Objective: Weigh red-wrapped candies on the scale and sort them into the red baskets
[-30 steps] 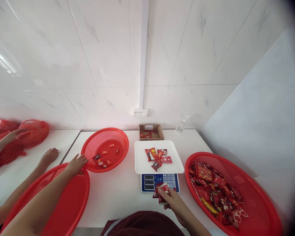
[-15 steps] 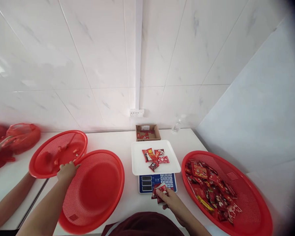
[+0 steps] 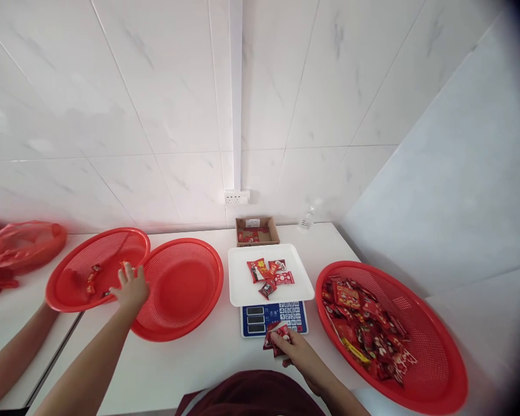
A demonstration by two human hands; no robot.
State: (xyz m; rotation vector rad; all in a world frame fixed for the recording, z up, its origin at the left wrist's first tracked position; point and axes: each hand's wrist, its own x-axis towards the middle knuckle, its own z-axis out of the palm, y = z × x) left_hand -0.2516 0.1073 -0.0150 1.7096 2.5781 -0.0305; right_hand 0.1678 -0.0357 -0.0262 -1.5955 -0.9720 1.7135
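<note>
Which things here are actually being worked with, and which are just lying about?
In use:
right hand holding candy packets
left hand on the rim between the two red baskets
scale with its white tray
full basket

Lying about:
cardboard box
plastic bottle
wall socket
red bags

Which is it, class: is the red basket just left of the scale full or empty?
Empty: the middle basket shows only bare red mesh, with no packets inside.

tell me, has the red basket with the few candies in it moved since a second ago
Yes. The candy basket has gone left: earlier it sat just left of the scale; now an empty basket lies between them, and the left hand rests where the two rims meet.
</note>
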